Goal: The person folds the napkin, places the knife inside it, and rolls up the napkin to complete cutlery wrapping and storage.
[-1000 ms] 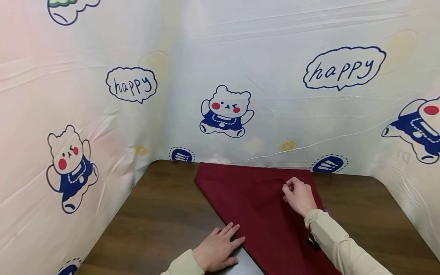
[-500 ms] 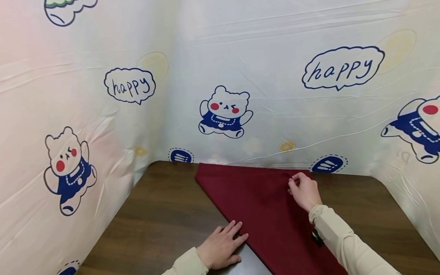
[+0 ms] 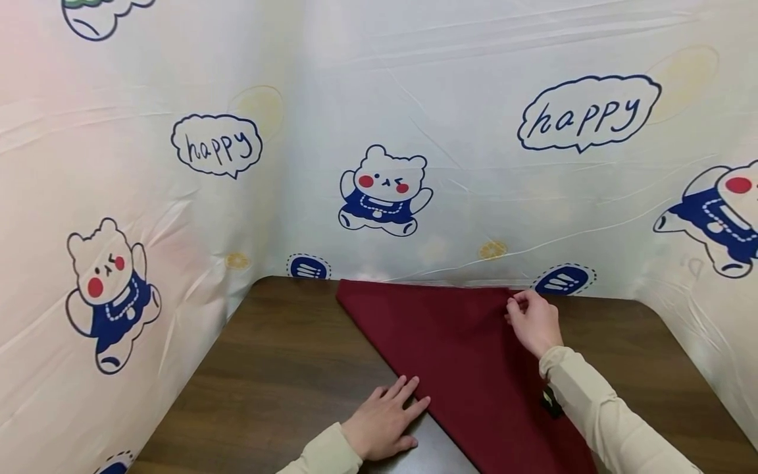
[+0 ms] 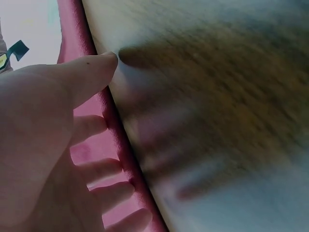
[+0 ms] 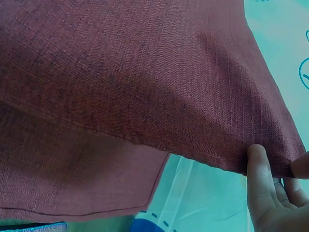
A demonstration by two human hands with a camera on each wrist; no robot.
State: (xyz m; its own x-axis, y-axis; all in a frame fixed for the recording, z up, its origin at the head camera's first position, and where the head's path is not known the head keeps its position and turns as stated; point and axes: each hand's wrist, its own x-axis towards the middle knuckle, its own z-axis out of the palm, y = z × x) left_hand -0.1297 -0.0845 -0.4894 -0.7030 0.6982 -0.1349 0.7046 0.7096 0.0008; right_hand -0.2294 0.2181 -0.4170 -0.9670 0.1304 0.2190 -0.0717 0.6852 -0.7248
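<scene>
A dark red cloth lies folded on the wooden table, its slanting folded edge running from the far left toward the near right. My left hand rests flat with fingers spread, fingertips on that fold. In the left wrist view, the fingers reach across the fold and the thumb lies over it. At the far right, my right hand pinches a corner of the cloth's upper layer between thumb and fingers. The right wrist view shows this corner lifted, with a stitched lower layer beneath it.
A dark tag shows on the cloth beside the right sleeve. White printed sheeting with bears and "happy" bubbles hangs behind and at both sides, close against the table's far edge.
My right hand has moved away and slightly right, drawing the pinched corner toward the far edge; the upper layer looks smoother. My left hand stays at the fold while the view shifts slightly.
</scene>
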